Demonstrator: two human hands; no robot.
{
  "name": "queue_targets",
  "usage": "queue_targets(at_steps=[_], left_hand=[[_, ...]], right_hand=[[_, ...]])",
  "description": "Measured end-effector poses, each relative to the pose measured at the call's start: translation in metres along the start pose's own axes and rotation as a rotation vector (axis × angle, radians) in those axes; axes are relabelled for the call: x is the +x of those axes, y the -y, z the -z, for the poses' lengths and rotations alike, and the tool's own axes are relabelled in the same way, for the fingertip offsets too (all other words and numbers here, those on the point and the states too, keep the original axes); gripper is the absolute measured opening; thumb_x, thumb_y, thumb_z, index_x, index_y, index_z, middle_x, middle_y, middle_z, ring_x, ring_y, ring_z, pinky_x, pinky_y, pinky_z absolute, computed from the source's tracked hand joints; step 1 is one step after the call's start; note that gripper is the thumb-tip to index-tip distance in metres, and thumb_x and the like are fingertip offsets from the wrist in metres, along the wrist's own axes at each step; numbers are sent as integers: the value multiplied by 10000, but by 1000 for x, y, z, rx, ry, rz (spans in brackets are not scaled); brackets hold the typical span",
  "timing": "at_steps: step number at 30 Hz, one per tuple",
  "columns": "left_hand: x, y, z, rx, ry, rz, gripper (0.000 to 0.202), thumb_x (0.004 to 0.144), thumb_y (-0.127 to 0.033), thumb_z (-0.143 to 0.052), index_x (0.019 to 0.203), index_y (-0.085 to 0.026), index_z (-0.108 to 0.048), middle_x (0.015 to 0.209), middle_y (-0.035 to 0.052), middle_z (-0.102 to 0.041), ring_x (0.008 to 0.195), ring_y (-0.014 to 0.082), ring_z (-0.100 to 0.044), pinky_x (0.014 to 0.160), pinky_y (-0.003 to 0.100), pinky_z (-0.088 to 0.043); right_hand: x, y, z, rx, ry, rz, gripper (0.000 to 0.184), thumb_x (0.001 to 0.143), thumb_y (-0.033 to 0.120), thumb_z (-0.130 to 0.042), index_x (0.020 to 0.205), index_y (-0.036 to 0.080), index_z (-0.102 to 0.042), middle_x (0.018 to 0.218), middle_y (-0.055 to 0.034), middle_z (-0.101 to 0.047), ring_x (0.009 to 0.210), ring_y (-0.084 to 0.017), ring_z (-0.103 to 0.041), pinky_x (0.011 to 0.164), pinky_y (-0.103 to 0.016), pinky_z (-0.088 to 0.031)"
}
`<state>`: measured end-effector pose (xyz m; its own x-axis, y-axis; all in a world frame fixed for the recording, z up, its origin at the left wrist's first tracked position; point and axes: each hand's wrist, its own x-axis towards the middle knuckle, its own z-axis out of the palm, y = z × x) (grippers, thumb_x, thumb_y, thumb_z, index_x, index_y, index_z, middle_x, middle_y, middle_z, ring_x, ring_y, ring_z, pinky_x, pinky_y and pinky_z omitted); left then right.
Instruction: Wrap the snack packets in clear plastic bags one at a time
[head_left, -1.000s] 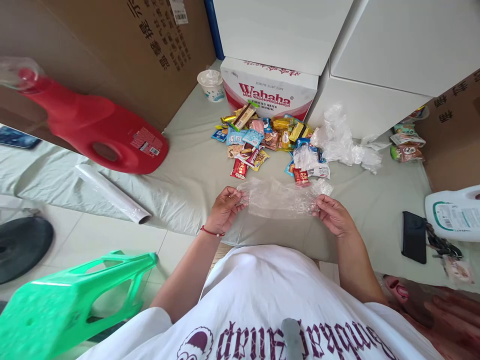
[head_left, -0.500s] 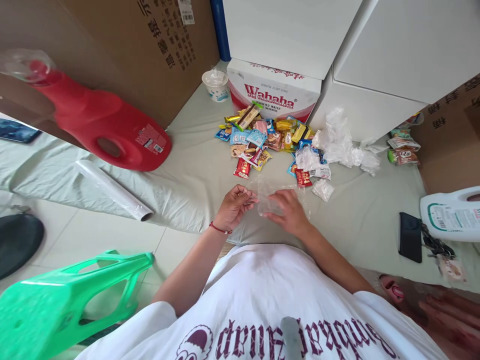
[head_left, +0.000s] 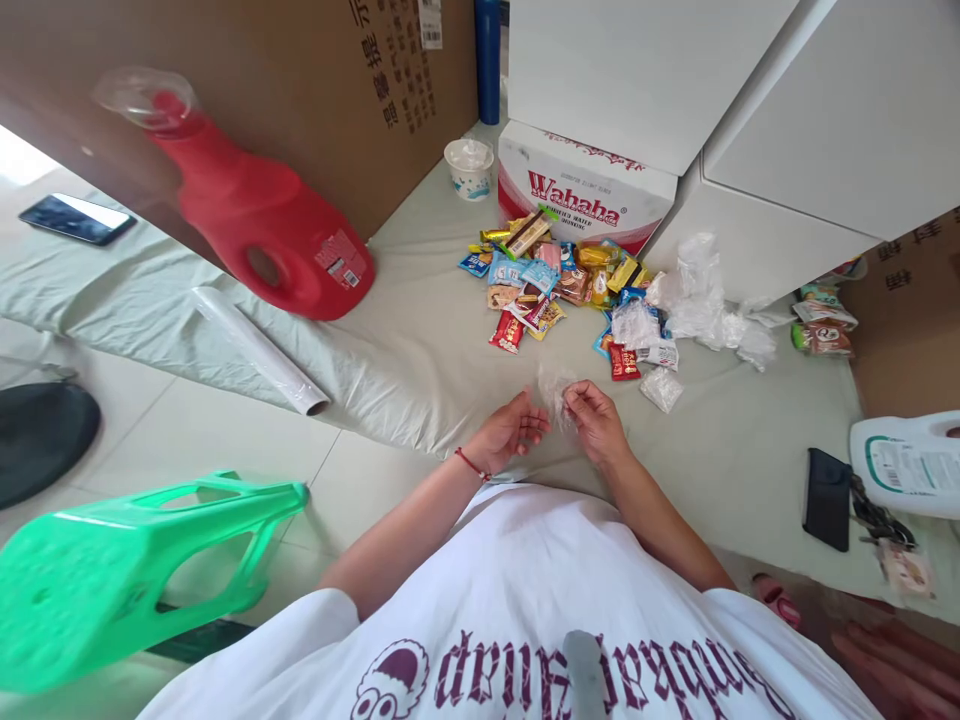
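Observation:
A crumpled piece of clear plastic (head_left: 553, 388), perhaps a thin bag, is pinched between the thumb and fingers of my right hand (head_left: 596, 425). Just left of it my left hand (head_left: 511, 432), with a red cord at the wrist, is loosely curled with fingers apart and nothing visible in it. Both hands are low over the pale green cloth, close to my body. Beyond them lies a pile of small wrapped snacks (head_left: 536, 285). On its right side are crumpled clear plastic bags (head_left: 697, 300) and a small folded plastic packet (head_left: 661, 390).
A Wahaba carton (head_left: 585, 190) stands behind the snacks, beside a paper cup (head_left: 470, 170). Leftward are a red detergent jug (head_left: 270, 220), a plastic-wrapped roll (head_left: 259, 350) and a green stool (head_left: 142, 560). A black phone (head_left: 827, 500) and a white jug (head_left: 907, 465) lie at right.
My left hand has let go of the clear plastic and opened somewhat. My right hand has closed in a pinch on it, and the plastic is more bunched. The view has shifted left.

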<state>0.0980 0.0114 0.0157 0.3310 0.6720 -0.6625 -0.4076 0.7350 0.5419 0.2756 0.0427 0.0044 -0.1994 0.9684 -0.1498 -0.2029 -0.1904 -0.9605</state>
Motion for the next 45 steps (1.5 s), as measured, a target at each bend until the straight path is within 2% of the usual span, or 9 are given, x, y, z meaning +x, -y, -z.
queue_targets(at_steps=[7,11,15,21,29,35,37,40,45], left_hand=[[0,-9,0,-88,60,-134,385,575,-292,-930,724,-159,-601,722,5,-651,603,77,-565,476,175,-350],[-3,-13,5,-54,8,-76,383,640,-387,-900,712,-167,-594,728,31,-685,596,99,-612,465,180,-382],[1,-5,-16,82,173,117,536,740,-651,-766,761,-121,-685,703,76,-690,502,97,-577,395,196,-296],[8,2,-36,33,158,6,355,620,-360,-910,672,-147,-630,640,5,-633,474,42,-467,396,169,-224],[-13,-17,10,166,62,-172,311,660,-349,-884,699,-153,-646,750,32,-700,612,78,-592,560,184,-439],[-30,-40,46,306,-35,-339,370,678,-418,-893,750,-174,-623,884,65,-736,788,148,-685,693,242,-542],[-29,-48,56,318,-88,-393,361,718,-429,-864,784,-191,-600,765,17,-692,655,126,-654,588,219,-504],[-18,-64,70,424,-159,-400,262,824,-341,-783,796,-192,-569,572,-59,-547,410,49,-449,421,176,-288],[5,-97,86,478,-304,-345,146,925,-214,-663,845,-168,-551,499,-95,-452,389,38,-402,452,180,-215]], right_hand=[[-8,9,11,82,-81,42,279,778,468,-823,813,245,-658,816,11,-560,752,-131,-505,708,-247,-459],[-15,16,24,84,-115,37,314,772,490,-812,818,246,-620,908,-10,-578,826,-149,-544,757,-271,-498],[-21,11,24,34,-95,41,344,798,537,-763,831,251,-574,893,-16,-575,775,-155,-531,724,-290,-508],[-27,6,29,62,-79,103,289,822,482,-770,826,246,-603,861,-3,-564,802,-147,-554,779,-295,-515],[-38,30,67,165,-187,-14,293,735,421,-815,755,221,-601,972,-25,-642,764,-138,-595,657,-279,-554],[-37,44,92,195,-280,-246,293,630,333,-819,741,210,-577,810,6,-681,472,-67,-485,334,-175,-333],[-33,44,96,204,-259,-338,313,604,313,-833,744,203,-576,759,8,-681,446,-53,-460,319,-156,-305],[-23,40,97,193,-219,-427,330,591,306,-848,757,191,-587,730,2,-689,423,-38,-439,318,-141,-302],[-2,33,89,50,-254,-370,365,599,349,-867,758,197,-576,712,-1,-696,422,-54,-478,315,-149,-329]])
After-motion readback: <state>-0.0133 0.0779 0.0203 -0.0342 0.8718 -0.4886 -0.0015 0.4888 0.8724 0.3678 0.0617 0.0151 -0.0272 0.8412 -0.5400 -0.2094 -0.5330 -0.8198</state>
